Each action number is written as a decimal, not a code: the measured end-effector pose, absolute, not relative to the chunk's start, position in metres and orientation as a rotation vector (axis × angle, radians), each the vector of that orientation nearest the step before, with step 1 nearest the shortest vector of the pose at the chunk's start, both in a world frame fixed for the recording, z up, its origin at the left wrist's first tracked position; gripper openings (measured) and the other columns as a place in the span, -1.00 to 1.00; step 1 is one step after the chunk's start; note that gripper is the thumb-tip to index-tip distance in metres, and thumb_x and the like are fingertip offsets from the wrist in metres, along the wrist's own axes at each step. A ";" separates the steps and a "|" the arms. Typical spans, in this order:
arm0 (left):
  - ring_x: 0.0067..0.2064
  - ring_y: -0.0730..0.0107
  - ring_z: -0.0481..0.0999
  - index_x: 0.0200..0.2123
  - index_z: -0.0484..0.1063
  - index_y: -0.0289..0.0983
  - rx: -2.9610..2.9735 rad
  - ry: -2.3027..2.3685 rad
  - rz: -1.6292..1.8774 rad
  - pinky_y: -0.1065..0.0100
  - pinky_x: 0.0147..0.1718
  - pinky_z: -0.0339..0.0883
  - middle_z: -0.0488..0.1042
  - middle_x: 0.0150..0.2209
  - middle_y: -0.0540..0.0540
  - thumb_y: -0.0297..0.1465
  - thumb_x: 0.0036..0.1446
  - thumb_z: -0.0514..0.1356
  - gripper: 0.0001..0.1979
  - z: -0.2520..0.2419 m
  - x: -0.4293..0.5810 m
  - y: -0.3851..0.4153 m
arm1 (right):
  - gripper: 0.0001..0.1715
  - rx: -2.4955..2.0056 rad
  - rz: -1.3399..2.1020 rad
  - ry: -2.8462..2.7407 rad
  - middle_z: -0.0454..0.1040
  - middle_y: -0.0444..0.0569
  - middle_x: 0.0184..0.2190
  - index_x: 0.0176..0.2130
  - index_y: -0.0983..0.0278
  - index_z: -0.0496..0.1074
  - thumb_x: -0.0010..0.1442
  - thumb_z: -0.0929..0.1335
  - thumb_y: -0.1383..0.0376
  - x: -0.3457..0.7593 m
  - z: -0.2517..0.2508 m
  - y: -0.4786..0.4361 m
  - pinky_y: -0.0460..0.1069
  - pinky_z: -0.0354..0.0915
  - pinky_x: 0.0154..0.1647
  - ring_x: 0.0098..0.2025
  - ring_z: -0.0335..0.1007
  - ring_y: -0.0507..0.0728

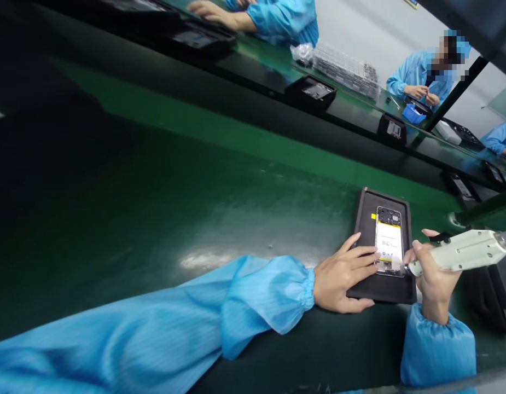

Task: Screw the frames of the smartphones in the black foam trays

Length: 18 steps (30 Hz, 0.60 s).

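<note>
An opened smartphone point(389, 241), its white battery showing, lies in a black foam tray point(365, 219) on the green bench. My left hand point(345, 273) rests flat with fingers spread across the tray's left side, fingertips at the lower left edge of the phone. In my right hand point(435, 276) is a pale electric screwdriver point(466, 250), held nearly level with its tip toward the phone's lower right corner. Whether the tip touches a screw cannot be made out. A yellow tab point(373, 216) sticks out beside the phone's upper left edge.
Behind runs a raised shelf carrying black trays with phones point(312, 92) and stacked clear plastic trays point(345, 68). A blue box point(413, 114) stands near a co-worker point(427, 71). Another co-worker's hand point(214, 13) is at top. Dark trays point(488, 295) lie right of my right hand.
</note>
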<state>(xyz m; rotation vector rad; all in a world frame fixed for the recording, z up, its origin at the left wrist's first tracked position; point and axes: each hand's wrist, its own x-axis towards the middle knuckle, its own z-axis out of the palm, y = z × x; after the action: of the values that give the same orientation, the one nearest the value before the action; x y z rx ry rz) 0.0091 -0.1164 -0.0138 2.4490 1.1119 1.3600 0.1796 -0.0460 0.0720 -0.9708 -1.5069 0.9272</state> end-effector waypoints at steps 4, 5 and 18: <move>0.20 -0.09 0.30 0.13 0.27 -0.33 2.437 1.121 1.347 -0.28 0.28 -0.27 0.42 0.07 -0.34 -0.19 0.10 0.20 -0.43 -0.014 0.009 -0.117 | -0.64 -0.945 0.938 -1.514 0.37 -0.26 -0.67 -0.21 0.30 0.28 0.07 0.46 0.24 0.179 0.074 -0.048 0.00 0.32 -0.44 -0.63 0.34 0.04; 0.20 -0.09 0.30 0.13 0.27 -0.33 2.438 1.124 1.345 -0.28 0.28 -0.26 0.42 0.07 -0.33 -0.19 0.10 0.20 -0.43 -0.013 0.009 -0.117 | -0.63 -0.937 0.949 -1.517 0.36 -0.26 -0.67 -0.19 0.30 0.28 0.08 0.46 0.24 0.179 0.074 -0.048 -0.01 0.32 -0.46 -0.63 0.34 0.05; 0.19 -0.06 0.32 0.11 0.28 -0.34 2.486 1.142 1.317 -0.26 0.29 -0.26 0.43 0.06 -0.32 -0.18 0.10 0.19 -0.44 -0.014 0.009 -0.116 | -0.72 -0.915 0.801 -1.630 0.41 -0.23 -0.62 -0.17 0.29 0.32 0.13 0.41 0.26 0.188 0.077 -0.058 0.06 0.36 -0.36 -0.56 0.39 0.08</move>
<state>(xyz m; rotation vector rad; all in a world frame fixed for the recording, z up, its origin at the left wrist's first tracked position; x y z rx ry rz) 0.0091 -0.1162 -0.0136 2.4860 1.1419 1.3165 0.1878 -0.0584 0.0766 -0.9146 -1.6296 0.8012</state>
